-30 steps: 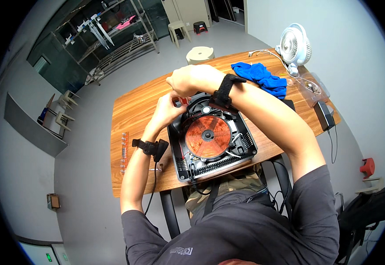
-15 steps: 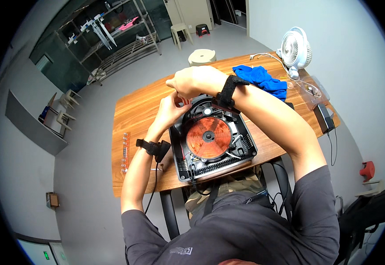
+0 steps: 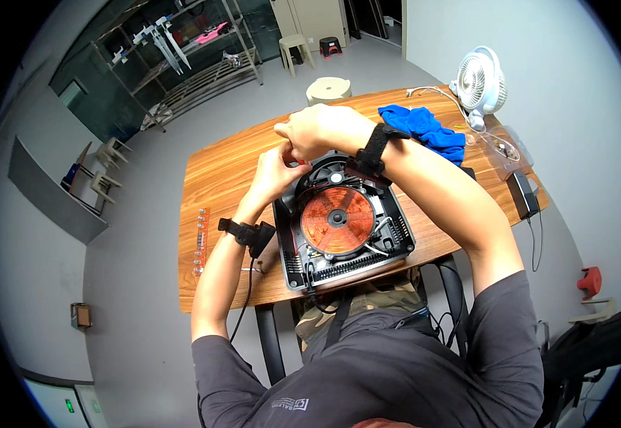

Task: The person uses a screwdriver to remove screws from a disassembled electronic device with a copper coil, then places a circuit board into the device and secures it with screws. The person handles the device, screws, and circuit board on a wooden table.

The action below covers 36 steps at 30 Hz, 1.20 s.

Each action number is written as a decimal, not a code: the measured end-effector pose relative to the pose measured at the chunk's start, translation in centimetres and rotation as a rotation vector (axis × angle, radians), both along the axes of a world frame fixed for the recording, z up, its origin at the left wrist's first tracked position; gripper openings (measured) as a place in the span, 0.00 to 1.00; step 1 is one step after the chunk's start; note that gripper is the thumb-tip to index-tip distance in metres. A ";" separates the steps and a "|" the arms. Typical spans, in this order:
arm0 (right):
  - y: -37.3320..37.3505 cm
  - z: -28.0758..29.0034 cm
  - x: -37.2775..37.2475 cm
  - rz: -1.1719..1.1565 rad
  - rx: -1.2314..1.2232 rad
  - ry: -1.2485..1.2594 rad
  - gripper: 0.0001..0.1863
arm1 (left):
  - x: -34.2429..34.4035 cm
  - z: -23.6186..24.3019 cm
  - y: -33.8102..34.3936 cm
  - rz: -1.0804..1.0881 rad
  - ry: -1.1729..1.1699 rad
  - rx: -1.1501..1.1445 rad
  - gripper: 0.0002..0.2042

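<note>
An open black appliance housing (image 3: 293,274) lies on the wooden table (image 3: 218,178), showing a round copper coil (image 3: 321,214), a black fan, wires and circuit parts. My left hand (image 3: 275,171) is closed at the housing's far-left corner, pinching a small red object (image 3: 300,162) that is largely covered by fingers. My right hand (image 3: 309,132) is bent over that corner just above it, fingers curled; what they hold is hidden. Both wrists wear black straps. Left of the housing lies a narrow orange strip (image 3: 202,239) with small round parts along it.
A blue cloth (image 3: 421,132), white fan (image 3: 478,82), clear tray (image 3: 510,150) with small items and black power adapter (image 3: 521,194) sit on the table's right. Beyond stand a cream stool (image 3: 328,89) and metal rack (image 3: 196,93). A black chair is beneath me.
My hands stay at the far-left corner, shifting slightly. Less of the red object shows between my left fingers. The whole view has shifted a little with my head.
</note>
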State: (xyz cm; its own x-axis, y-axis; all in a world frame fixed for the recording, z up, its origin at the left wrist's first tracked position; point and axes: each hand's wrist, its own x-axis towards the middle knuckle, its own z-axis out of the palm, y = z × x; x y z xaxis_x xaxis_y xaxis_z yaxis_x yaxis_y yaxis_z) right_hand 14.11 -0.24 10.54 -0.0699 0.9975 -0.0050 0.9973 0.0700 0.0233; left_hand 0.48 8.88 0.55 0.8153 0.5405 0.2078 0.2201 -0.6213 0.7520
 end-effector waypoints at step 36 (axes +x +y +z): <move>0.2 -0.9 1.1 0.113 0.117 0.053 0.23 | 0.1 0.1 0.5 0.009 -0.122 0.149 0.19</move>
